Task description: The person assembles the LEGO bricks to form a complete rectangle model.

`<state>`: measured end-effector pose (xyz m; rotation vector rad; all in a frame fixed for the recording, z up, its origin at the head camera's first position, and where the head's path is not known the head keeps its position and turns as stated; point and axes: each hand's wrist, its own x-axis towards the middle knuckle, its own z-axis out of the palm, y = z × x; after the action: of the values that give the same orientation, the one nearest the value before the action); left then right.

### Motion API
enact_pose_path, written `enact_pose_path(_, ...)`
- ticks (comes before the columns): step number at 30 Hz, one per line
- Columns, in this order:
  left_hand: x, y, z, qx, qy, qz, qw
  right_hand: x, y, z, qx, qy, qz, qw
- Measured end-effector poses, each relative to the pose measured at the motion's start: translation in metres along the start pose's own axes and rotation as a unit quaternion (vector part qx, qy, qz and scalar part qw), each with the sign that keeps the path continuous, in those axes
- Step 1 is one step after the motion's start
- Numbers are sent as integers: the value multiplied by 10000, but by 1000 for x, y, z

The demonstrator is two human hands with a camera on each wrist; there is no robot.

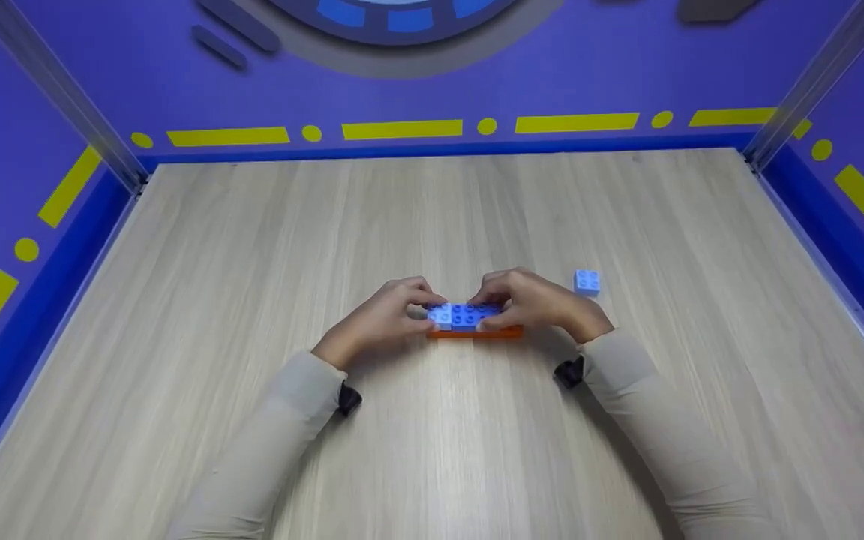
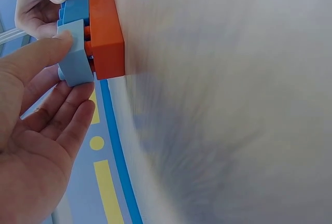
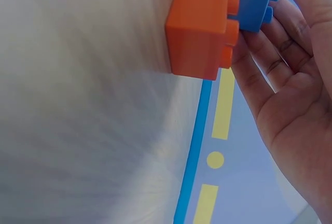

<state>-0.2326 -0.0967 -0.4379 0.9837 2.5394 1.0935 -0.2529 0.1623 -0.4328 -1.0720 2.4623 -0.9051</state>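
Observation:
An orange building brick [image 1: 475,334] stands on the wooden table, long side towards me. My left hand [image 1: 381,315] pinches a light blue brick [image 2: 77,53] between thumb and fingers at the orange brick's left end. In the left wrist view it sits slightly tilted, with orange studs showing in a gap beneath it. Beside it, a darker blue brick [image 1: 465,318] lies on top of the orange one, gripped by my right hand [image 1: 535,301] with thumb in front and fingers behind. Bare orange studs [image 3: 231,32] show at the right end in the right wrist view.
Another light blue brick [image 1: 586,282] with studs up lies behind my right wrist. Purple walls [image 1: 432,97] with yellow dashes enclose the wooden table [image 1: 432,217] at the back and both sides. Dark wrist devices [image 1: 570,372] sit under both sleeves.

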Motion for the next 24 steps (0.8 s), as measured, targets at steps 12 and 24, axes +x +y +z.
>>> enact_pose_path(12, 0, 1, 0, -14, 1, -138, 9999, 1, -1, 1, 16, -40, 23, 10000)
enact_pose_path(24, 1, 0, 2, -110, 50, -251, 9996, 1, 0, 1, 34, -18, 60, 10000)
